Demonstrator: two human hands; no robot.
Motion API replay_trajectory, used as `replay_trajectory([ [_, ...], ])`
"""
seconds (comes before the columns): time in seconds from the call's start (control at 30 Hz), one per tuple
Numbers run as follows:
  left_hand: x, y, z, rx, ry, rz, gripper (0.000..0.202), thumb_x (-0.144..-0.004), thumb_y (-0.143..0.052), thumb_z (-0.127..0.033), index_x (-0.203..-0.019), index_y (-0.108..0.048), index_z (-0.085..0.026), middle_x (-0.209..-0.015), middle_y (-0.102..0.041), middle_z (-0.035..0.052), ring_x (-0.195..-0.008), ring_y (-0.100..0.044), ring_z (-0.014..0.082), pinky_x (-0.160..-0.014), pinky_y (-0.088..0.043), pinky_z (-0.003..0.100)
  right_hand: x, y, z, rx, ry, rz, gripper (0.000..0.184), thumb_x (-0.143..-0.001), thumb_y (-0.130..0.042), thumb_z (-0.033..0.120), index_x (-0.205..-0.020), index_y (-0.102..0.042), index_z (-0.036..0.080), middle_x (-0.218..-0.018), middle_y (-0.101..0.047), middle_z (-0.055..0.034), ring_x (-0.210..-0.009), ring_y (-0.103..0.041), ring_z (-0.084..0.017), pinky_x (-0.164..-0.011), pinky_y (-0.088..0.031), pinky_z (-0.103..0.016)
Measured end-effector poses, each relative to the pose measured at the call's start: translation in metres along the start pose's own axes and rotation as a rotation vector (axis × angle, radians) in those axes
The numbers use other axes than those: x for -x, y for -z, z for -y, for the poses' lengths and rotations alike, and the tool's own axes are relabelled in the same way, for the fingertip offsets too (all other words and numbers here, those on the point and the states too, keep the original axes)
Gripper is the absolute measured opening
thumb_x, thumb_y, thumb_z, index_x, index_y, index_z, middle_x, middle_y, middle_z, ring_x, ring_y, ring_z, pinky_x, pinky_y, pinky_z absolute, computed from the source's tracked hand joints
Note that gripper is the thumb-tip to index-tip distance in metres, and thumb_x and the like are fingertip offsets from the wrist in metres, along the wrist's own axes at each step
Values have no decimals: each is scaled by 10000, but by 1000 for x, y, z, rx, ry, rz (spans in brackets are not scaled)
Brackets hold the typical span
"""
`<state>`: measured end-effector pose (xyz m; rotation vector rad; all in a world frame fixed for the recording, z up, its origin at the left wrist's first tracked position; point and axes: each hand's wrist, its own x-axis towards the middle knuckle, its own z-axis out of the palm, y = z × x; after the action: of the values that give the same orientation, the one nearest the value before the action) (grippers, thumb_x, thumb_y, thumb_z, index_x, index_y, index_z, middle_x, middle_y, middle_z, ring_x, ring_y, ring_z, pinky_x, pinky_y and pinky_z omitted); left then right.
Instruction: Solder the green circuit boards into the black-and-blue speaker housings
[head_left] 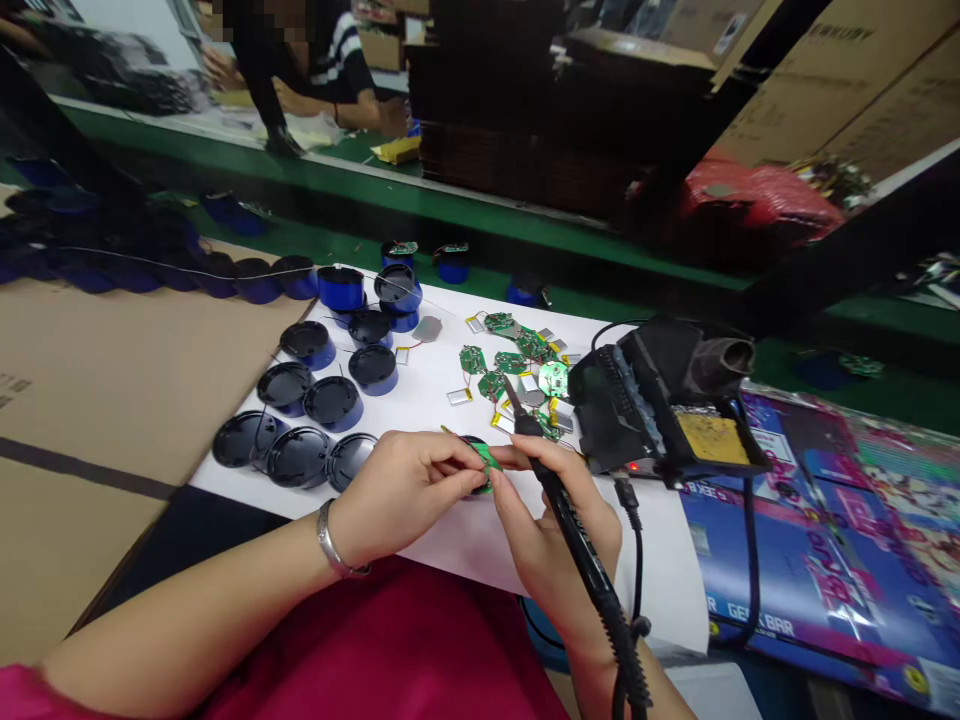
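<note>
White paper [667, 570] lies beneath the work, a black soldering stand [619, 400] at its right. The person's right hand [540, 540] grips a soldering iron [576, 535], tip pointing away. The left hand [409, 490] pinches a small green circuit board [487, 456], located between both hands' fingertips.

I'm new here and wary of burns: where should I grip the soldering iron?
Probably by its long black handle, coming from the wearer's side: the slim tip points away, toward the circuit boards, and the right hand holds the iron there.
</note>
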<state>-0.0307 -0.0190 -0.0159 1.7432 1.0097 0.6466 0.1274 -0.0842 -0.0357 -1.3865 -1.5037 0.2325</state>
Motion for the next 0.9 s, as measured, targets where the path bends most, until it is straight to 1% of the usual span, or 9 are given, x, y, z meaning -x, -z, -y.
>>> replay_trajectory([
  [0.1,0,0,0,-17,-10,0,123,-849,-671,-162,-874,-783,-206,-838,-779,-32,-706,-687,103,-657,-504,179,-1,-2,2,-75,-95,24,287,-874,-663,153,-1138,-597,246,-963,-724,1,-838,-717,-140,-802,-595,-275],
  [0.27,1,-1,1,-18,-11,-1,115,-849,-671,-163,-871,-778,-199,-823,-772,-22,-695,-672,104,-653,-493,185,-4,-1,6,-141,-155,11,287,-859,-672,131,-1110,-599,251,-851,-725,34,-767,-719,-130,-783,-606,-269],
  [0.43,0,-2,0,-11,-28,-30,100,-835,-664,-170,-845,-763,-181,-849,-750,9,-742,-664,127,-674,-495,215,-6,-1,6,-131,-169,-17,291,-849,-677,125,-1104,-601,242,-841,-723,37,-759,-717,-121,-764,-608,-251],
  [0.5,-1,-2,-1,3,8,-30,98,-828,-657,-176,-848,-753,-174,-835,-741,19,-736,-654,134,-649,-491,220,-6,-1,6,-128,-171,-22,284,-852,-674,132,-1104,-599,239,-838,-723,33,-752,-717,-124,-741,-609,-250],
  [0.57,-1,-2,-2,31,64,0,101,-823,-658,-196,-866,-745,-169,-809,-739,21,-707,-642,133,-620,-486,219,-5,-1,7,-116,-171,-23,275,-851,-674,137,-1097,-599,234,-835,-724,28,-744,-717,-129,-732,-610,-259],
  [0.63,0,-1,-3,52,93,36,110,-827,-661,-226,-875,-741,-166,-800,-738,20,-694,-634,132,-614,-485,221,-5,0,8,-95,-171,-28,267,-850,-676,139,-1089,-600,229,-831,-724,24,-735,-717,-133,-741,-612,-273],
  [0.7,0,-1,-4,49,86,46,119,-840,-650,-243,-861,-736,-165,-802,-736,20,-695,-625,129,-616,-479,221,-4,1,9,-76,-173,-29,263,-852,-675,144,-1090,-599,227,-829,-724,22,-730,-715,-135,-741,-612,-276],
  [0.9,1,-3,-2,-2,16,15,144,-892,-587,-229,-814,-687,-160,-746,-685,0,-682,-576,113,-617,-449,217,-1,1,9,-30,-149,-28,249,-858,-675,159,-1086,-605,228,-835,-722,15,-714,-707,-136,-687,-605,-262],
])
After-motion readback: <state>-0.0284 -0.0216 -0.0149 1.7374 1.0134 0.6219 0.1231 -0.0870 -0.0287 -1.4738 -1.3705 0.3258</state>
